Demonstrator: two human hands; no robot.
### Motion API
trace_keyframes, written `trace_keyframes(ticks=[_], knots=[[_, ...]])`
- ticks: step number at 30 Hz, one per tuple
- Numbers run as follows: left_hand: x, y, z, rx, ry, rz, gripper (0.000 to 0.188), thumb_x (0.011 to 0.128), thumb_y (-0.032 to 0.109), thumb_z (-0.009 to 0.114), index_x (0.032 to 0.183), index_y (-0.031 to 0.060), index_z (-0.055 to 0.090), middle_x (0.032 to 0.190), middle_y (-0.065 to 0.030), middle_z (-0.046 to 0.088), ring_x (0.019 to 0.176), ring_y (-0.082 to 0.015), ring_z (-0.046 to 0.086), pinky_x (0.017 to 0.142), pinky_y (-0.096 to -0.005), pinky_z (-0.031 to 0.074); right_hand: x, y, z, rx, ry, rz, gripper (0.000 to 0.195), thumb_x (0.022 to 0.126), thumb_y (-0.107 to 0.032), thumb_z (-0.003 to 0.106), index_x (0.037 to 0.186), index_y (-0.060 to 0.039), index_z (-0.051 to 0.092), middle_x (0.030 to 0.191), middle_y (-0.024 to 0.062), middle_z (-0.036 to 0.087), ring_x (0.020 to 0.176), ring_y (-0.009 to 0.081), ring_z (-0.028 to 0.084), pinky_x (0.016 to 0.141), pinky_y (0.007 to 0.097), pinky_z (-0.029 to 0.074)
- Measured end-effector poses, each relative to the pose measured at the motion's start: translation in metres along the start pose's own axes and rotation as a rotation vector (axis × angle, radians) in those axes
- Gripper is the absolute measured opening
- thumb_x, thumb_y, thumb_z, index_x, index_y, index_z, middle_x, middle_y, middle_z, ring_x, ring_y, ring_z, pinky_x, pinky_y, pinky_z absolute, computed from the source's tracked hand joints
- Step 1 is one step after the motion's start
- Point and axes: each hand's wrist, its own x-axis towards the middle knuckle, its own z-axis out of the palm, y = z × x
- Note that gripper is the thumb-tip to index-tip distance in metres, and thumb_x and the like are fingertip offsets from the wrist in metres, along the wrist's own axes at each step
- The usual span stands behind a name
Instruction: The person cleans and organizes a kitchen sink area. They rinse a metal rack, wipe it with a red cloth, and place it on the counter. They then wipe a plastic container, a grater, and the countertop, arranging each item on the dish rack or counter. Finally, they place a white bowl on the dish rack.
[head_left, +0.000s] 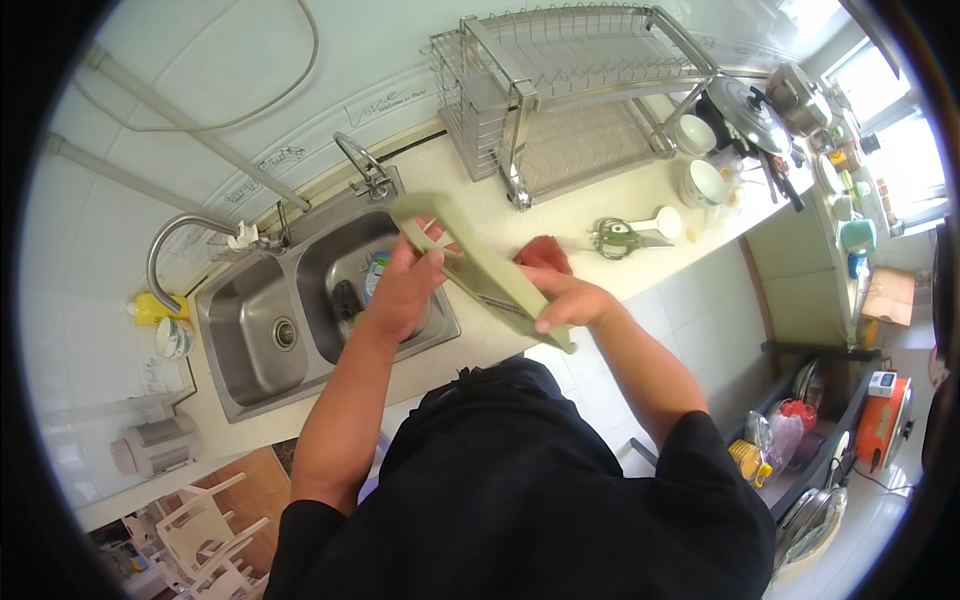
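Observation:
A long green plastic frame, which looks like a grater or slicer (487, 262), is held tilted above the counter between both hands. My left hand (409, 281) grips its upper left end, fingers reaching behind the opening. My right hand (574, 300) grips the lower right end, thumb on the near side. Beyond the right hand a red cloth (544, 255) lies on the counter. Green-handled scissors (626, 240) and a white spoon or scoop (664, 223) lie farther right. Below the left hand, the sink basin (322, 262) holds a dark brush (345, 304) and a blue package (375, 276), partly hidden.
A metal dish rack (525, 142) stands at the back of the counter. Bowls (703, 184) and a lidded pan (746, 112) are to its right. Two curved faucets (161, 251) rise behind the double sink. A yellow bottle (157, 307) and cups (174, 339) stand at the far left.

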Motion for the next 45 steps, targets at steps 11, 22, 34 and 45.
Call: trace_keyframes(ticks=[11,22,34,45], knots=[[0.016,0.017,-0.021,-0.358,0.323,-0.082,0.031,0.094,0.026,0.057,0.117,0.0060,0.052,0.108,-0.0078,0.063,0.093,-0.0203,0.064,0.080,-0.0375,0.053,0.007,0.009,-0.026,0.603,0.154,-0.065,0.086,0.089,-0.066,0.039,0.140,0.0041,0.034,0.138,0.0172,0.046,0.125,0.0258,0.048,0.104,0.0383,0.039],[0.020,0.006,-0.025,-0.234,0.192,0.037,0.018,0.094,0.020,0.057,0.108,0.0100,0.052,0.110,-0.0058,0.060,0.100,-0.0176,0.058,0.087,-0.0375,0.049,-0.018,-0.020,-0.009,-0.158,0.263,0.032,0.047,0.092,-0.021,0.055,0.133,-0.0019,0.043,0.113,0.0059,0.059,0.095,0.0141,0.056,0.081,0.0295,0.045],[0.059,0.060,-0.010,0.252,0.176,0.391,0.058,0.089,0.014,0.061,0.140,0.0048,0.034,0.141,-0.0115,0.039,0.121,-0.0215,0.046,0.100,-0.0349,0.039,0.073,-0.011,0.012,-0.791,0.866,-0.167,0.027,0.080,-0.018,0.070,0.085,0.0021,0.054,0.066,0.0128,0.058,0.059,0.0238,0.057,0.058,0.0352,0.046],[-0.071,-0.029,-0.080,0.325,0.199,0.051,0.044,0.089,0.012,0.060,0.130,0.0004,0.048,0.133,-0.0122,0.050,0.114,-0.0211,0.055,0.097,-0.0329,0.043,0.178,0.012,-0.011,-0.906,1.187,-0.232,0.031,0.077,-0.023,0.071,0.086,0.0003,0.053,0.068,0.0194,0.059,0.065,0.0400,0.059,0.060,0.0456,0.046]])
